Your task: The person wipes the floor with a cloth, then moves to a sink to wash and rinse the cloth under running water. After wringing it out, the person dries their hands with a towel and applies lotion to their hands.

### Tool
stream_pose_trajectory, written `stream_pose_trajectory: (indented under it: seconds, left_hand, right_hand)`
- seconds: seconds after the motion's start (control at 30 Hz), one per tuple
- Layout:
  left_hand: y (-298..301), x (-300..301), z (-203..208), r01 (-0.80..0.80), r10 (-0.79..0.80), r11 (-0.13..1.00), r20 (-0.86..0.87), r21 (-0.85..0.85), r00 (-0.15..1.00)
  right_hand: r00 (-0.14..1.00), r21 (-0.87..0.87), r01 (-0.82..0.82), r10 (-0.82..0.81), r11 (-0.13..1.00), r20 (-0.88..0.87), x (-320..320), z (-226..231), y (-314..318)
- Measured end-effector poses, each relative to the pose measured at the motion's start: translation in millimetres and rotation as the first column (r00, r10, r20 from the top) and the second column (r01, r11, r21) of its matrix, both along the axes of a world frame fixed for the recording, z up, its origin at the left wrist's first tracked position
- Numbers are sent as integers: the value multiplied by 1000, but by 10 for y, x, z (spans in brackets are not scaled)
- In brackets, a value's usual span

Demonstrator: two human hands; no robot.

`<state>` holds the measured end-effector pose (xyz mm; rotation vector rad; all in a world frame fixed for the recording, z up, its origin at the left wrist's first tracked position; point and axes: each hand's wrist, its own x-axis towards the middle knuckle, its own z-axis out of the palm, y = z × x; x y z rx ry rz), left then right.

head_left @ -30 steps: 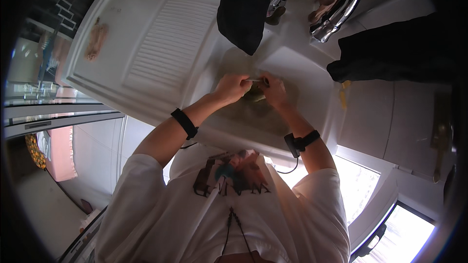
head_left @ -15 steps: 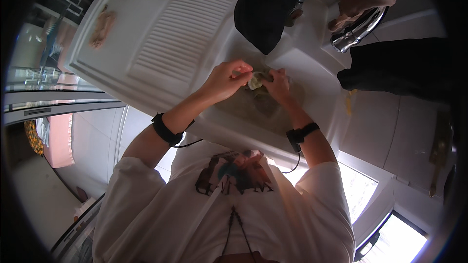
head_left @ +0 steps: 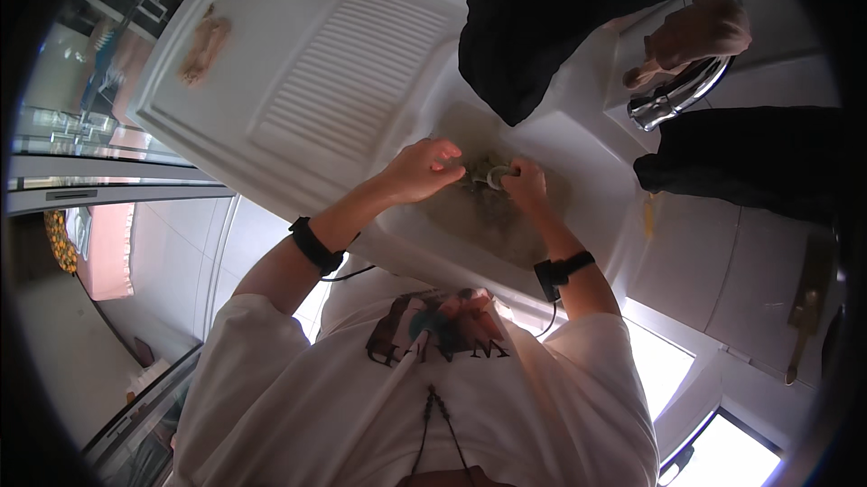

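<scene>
My right hand (head_left: 526,185) has its fingers closed on a small pale, rounded thing (head_left: 494,177) over the sink basin; its kind is too small to tell. To its left, my left hand (head_left: 420,171) hangs over the basin with its fingers bent and apart, and nothing clear shows in it. Dark greenish bits lie between the two hands, just by the pale thing. Below both hands, murky brownish water (head_left: 479,227) covers the floor of the white sink (head_left: 601,185).
Left of the basin runs a ribbed white drainboard (head_left: 348,63) with a brownish item (head_left: 206,49) on it. A chrome tap (head_left: 655,108) with a brown crumpled thing (head_left: 700,31) over it stands at upper right. Black shapes (head_left: 524,31) cover part of the sink's far side.
Both hands have come slightly lower in the picture and a little farther apart. The pale thing now sits by the right fingers, away from the left fingertips. The view has shifted slightly.
</scene>
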<state>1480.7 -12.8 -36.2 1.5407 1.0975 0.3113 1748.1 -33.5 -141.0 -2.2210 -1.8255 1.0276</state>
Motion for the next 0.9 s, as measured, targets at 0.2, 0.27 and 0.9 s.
stream_pose_trajectory:
  seconds: [0.2,0.27,0.9]
  left_hand:
    - [-96,503,-83,109,-105,920,-31,377,994]
    - [-166,681,-89,67,-81,893,13,446,997]
    - [-119,902,204,-89,151,986,540,-139,828]
  right_hand:
    - [866,264,290,-134,920,-482,-312,1575,-284]
    - [585,243,465,-89,852,-806,-421,1887,-391]
    - [751,339,311,-11,888,-660,-407,1112,-739]
